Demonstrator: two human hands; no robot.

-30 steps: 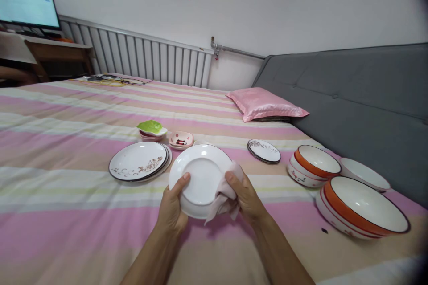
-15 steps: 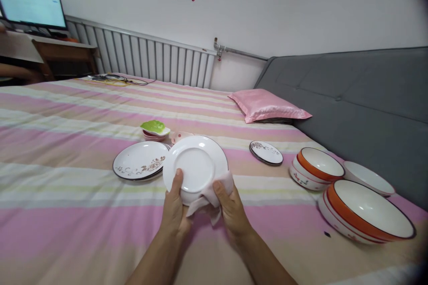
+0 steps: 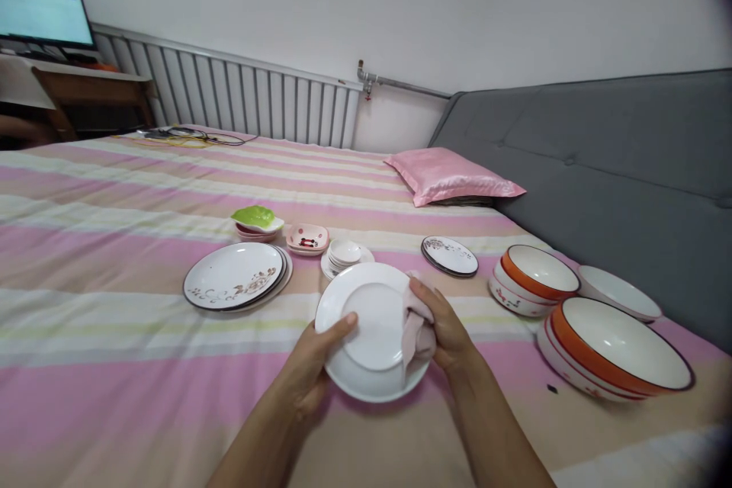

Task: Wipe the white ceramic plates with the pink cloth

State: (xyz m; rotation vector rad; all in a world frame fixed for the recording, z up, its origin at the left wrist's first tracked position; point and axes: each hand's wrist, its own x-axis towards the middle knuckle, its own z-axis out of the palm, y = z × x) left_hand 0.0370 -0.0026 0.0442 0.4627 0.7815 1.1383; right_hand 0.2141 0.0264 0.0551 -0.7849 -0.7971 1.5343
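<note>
A white plate (image 3: pixel 371 320) is held over the bed with its plain underside and foot ring facing me. My left hand (image 3: pixel 320 358) grips its left edge, the thumb lying on the underside and the other fingers hidden behind. At the right rim, my right hand (image 3: pixel 443 324) pinches a pale pink cloth (image 3: pixel 417 332) against the plate. Just beyond the plate stand small white bowls (image 3: pixel 345 252) stacked on white saucers. A pile of flowered plates (image 3: pixel 232 274) lies to the left, and smaller flowered plates (image 3: pixel 451 255) lie to the right.
Orange-rimmed bowls, one large (image 3: pixel 618 351) and one smaller (image 3: pixel 537 274), stand at right beside a white dish (image 3: pixel 621 293). Pink square dishes (image 3: pixel 307 238) and a green leaf-shaped dish (image 3: pixel 255 217) are at left. Farther back lie a pink pillow (image 3: pixel 454 175) and cables (image 3: pixel 194 137).
The plate has moved right and down, uncovering the small white bowls. My right hand with the cloth has shifted up along the right rim. The camera view has turned slightly.
</note>
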